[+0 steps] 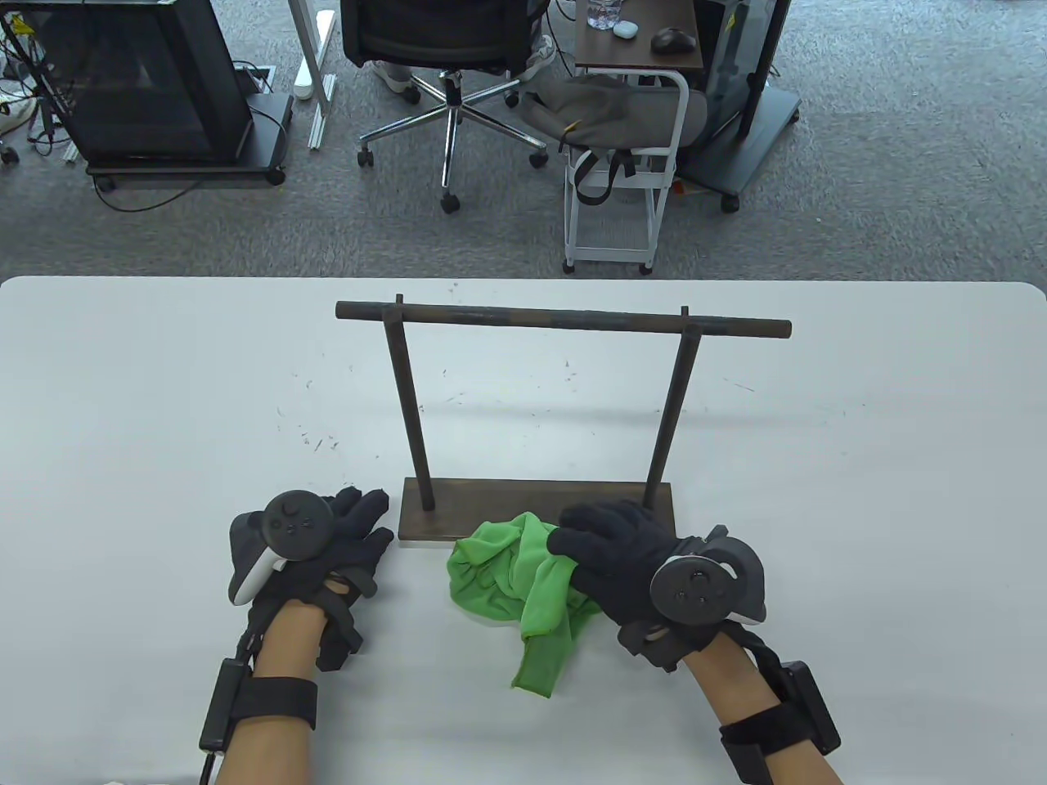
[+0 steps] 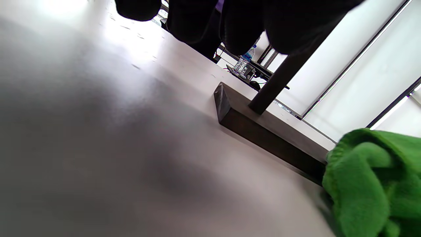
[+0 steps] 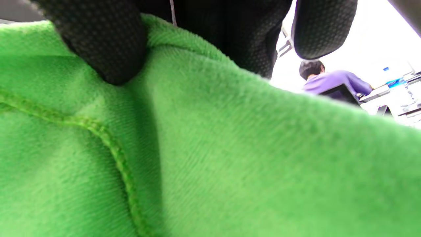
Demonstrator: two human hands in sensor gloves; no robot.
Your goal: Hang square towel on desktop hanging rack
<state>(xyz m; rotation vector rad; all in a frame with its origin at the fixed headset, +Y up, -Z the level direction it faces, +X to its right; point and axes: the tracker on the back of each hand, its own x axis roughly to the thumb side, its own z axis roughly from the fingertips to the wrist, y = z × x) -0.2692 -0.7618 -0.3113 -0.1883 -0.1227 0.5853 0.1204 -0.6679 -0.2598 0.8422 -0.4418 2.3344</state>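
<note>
Green towel (image 1: 523, 580) crumpled in a loose heap on the white desk (image 1: 164, 392), just in front of the rack's base board (image 1: 536, 509), upper edge touching or overlapping the board's near side, one tail trailing toward the near edge of the desk. Not on the rack (image 1: 563, 319); top bar bare, carried on two upright posts rising from the flat dark board.

Right hand (image 1: 622, 556) laid over the right side of the towel, fingers (image 1: 585, 523) spread and curled down onto the cloth, fingertips close to the board. From the right wrist view, one gloved fingertip (image 3: 102, 46) pressed into the green pile (image 3: 230, 148), denting it beside a stitched hem; a second fingertip hanging clear of the cloth at the upper right. Grip: in contact with the towel and pressing on it, but cannot tell whether any fold is actually pinched between fingers.

Left hand (image 1: 327, 540) resting on the desk to the left of the towel, apart from it, fingers extended toward the left end of the board, holding nothing; grip loose and empty. In the left wrist view, dark fingertips (image 2: 138, 8) hanging over the bare desk surface (image 2: 98, 148), board corner (image 2: 223, 102) and one post (image 2: 279, 82) ahead, towel (image 2: 371, 184) bunched at the lower right against the board.
</note>
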